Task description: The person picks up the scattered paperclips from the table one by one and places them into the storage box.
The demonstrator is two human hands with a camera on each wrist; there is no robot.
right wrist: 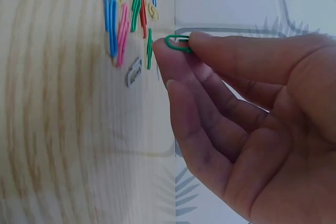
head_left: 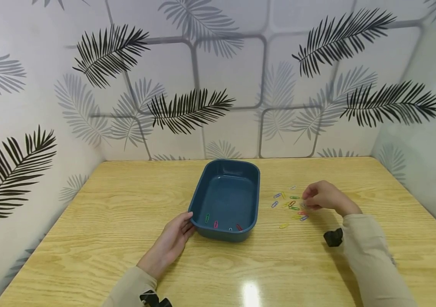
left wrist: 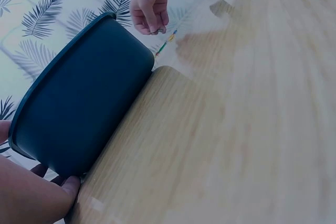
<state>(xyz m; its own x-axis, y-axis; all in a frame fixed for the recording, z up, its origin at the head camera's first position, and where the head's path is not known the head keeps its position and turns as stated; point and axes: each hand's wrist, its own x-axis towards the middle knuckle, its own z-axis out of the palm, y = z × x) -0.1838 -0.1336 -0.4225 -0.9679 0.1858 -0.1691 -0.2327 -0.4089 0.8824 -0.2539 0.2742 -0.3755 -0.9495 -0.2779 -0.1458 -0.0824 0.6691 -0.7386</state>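
In the right wrist view, my right hand (right wrist: 236, 114) pinches a green paper clip (right wrist: 178, 43) between thumb and index finger. In the head view the right hand (head_left: 325, 197) hovers over the scattered paper clips, just right of a green clip (head_left: 294, 197). My left hand (head_left: 171, 241) grips the near left corner of a dark blue plastic bin (head_left: 227, 234), thumb on its rim and fingers low against the outside. Inside the bin, near its front wall, lie a green clip (head_left: 207, 218), a pink clip (head_left: 215, 224), a red clip (head_left: 239, 227) and a white clip (head_left: 230, 229).
A wooden table (head_left: 133, 196) carries the bin and the loose clips. Among these are a yellow clip (head_left: 284, 225) in front and blue clips (head_left: 275, 204) toward the bin. Leaf-patterned wall (head_left: 229, 76) runs behind the table.
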